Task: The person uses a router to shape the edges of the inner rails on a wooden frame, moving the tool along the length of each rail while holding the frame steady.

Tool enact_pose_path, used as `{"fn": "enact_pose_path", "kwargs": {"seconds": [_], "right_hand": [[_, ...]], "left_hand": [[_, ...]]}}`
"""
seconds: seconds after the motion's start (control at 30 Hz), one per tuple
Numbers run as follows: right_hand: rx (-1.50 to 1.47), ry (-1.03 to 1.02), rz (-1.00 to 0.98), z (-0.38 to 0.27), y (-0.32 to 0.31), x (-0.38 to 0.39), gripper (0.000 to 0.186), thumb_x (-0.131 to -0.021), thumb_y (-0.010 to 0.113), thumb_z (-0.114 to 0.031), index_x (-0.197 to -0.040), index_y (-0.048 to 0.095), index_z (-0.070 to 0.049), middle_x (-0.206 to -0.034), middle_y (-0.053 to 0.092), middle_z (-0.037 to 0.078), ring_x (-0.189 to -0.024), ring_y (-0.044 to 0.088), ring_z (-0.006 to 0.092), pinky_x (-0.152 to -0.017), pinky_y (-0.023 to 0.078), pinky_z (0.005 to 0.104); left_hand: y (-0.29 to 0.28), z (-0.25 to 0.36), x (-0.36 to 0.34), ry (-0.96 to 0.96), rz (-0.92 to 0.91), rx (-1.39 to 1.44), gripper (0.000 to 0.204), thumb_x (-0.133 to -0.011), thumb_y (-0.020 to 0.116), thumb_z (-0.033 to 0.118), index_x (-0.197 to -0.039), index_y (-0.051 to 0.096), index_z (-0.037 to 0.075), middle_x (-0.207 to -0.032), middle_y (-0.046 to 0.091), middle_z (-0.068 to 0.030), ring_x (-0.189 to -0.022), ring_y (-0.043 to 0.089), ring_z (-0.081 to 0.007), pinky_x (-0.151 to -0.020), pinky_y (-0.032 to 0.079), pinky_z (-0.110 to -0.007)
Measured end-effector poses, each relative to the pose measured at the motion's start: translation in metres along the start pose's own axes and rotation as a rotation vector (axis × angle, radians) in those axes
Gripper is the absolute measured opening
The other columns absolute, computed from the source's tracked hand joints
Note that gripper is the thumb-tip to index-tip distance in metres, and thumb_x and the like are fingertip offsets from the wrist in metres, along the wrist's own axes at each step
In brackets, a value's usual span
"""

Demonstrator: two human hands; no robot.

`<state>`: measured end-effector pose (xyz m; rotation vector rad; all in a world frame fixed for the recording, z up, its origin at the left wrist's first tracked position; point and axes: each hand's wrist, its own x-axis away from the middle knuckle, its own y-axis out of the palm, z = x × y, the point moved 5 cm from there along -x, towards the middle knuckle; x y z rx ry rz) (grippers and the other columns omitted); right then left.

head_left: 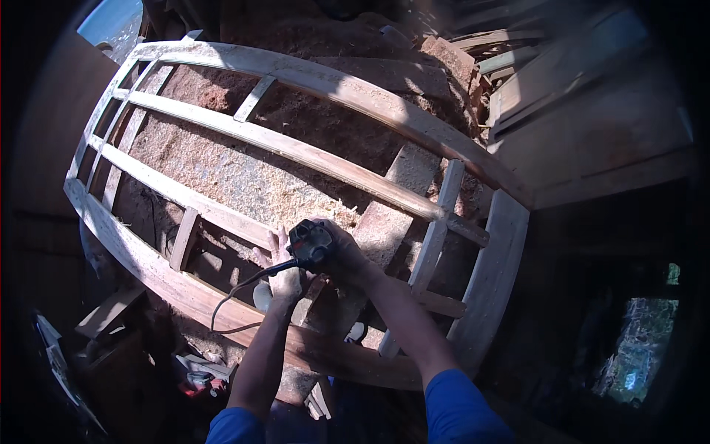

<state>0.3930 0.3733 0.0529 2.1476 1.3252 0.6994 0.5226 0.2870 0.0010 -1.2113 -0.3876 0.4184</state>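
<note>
My right hand (pixel 341 250) is closed round a black corded power tool (pixel 310 242), whose exact kind I cannot make out from above. The tool sits over the near end of a long wooden rail (pixel 188 196), part of a large wooden frame (pixel 325 344). My left hand (pixel 283 272) is just left of the tool, fingers stretched out and a little apart against the rail. A black cord (pixel 233 294) leaves the tool, passes over my left hand and hangs down across the frame's near side. The tool's underside is hidden.
Sawdust and shavings (pixel 244 166) cover the ground under the frame. A second long rail (pixel 296 150) and a short crosspiece (pixel 255 98) belong to the frame. Boards (pixel 510 55) are stacked at the far right. A red and black object (pixel 200 381) lies at the lower left.
</note>
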Motion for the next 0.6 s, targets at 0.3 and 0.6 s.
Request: {"fn": "enact_pose_path", "kwargs": {"seconds": [0.3,0.6], "right_hand": [[1.025,-0.571,0.227,-0.005,-0.039,0.042,0.062,-0.066,0.091,-0.025,-0.118,0.06,-0.012,-0.105,0.063,0.008,-0.103,0.061,0.0309,-0.094,0.05,0.0421],[0.688,-0.37,0.343,0.001,-0.091,0.106,0.062,-0.068,0.09,-0.022,-0.12,0.057,-0.01,-0.113,0.066,0.011,-0.111,0.062,0.0324,-0.1,0.049,0.0439]], "left_hand": [[0.072,-0.008,0.016,0.18,-0.112,0.194,0.085,-0.086,0.073,0.041,-0.155,0.032,0.01,-0.15,0.049,-0.0163,-0.149,0.033,-0.0319,-0.12,-0.001,-0.067],[0.079,0.072,0.024,0.344,-0.062,-0.069,0.099,-0.085,0.063,0.057,-0.162,0.02,0.012,-0.17,0.01,-0.0095,-0.157,-0.005,-0.0341,-0.116,-0.005,-0.075]]}}
